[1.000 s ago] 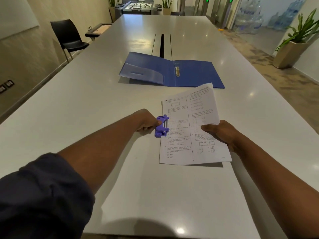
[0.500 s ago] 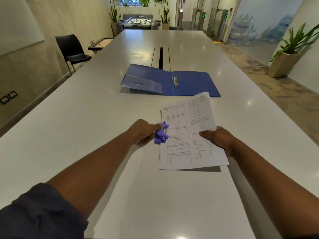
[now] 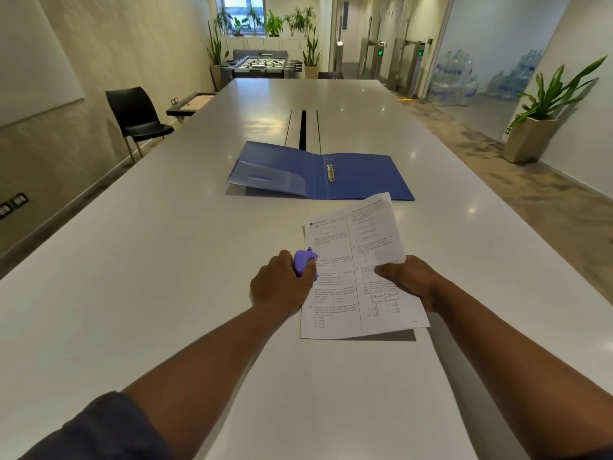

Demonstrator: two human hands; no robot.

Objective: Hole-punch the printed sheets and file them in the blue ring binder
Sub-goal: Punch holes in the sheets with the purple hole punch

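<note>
Left hand [image 3: 282, 287] grips purple hole punch [image 3: 303, 262] over left margin of printed sheets [image 3: 356, 270], likely squeezing holes. Right hand [image 3: 409, 280] pinches right edge, steadying the sheets on surface [image 3: 166, 277]. Blue ring binder [image 3: 318, 172] lies open just beyond, ready for filing.

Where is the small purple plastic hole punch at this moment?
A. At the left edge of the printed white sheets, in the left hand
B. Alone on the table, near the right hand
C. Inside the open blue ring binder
A: the left hand grips the small purple plastic hole punch against the left edge of the printed white sheets.
</note>
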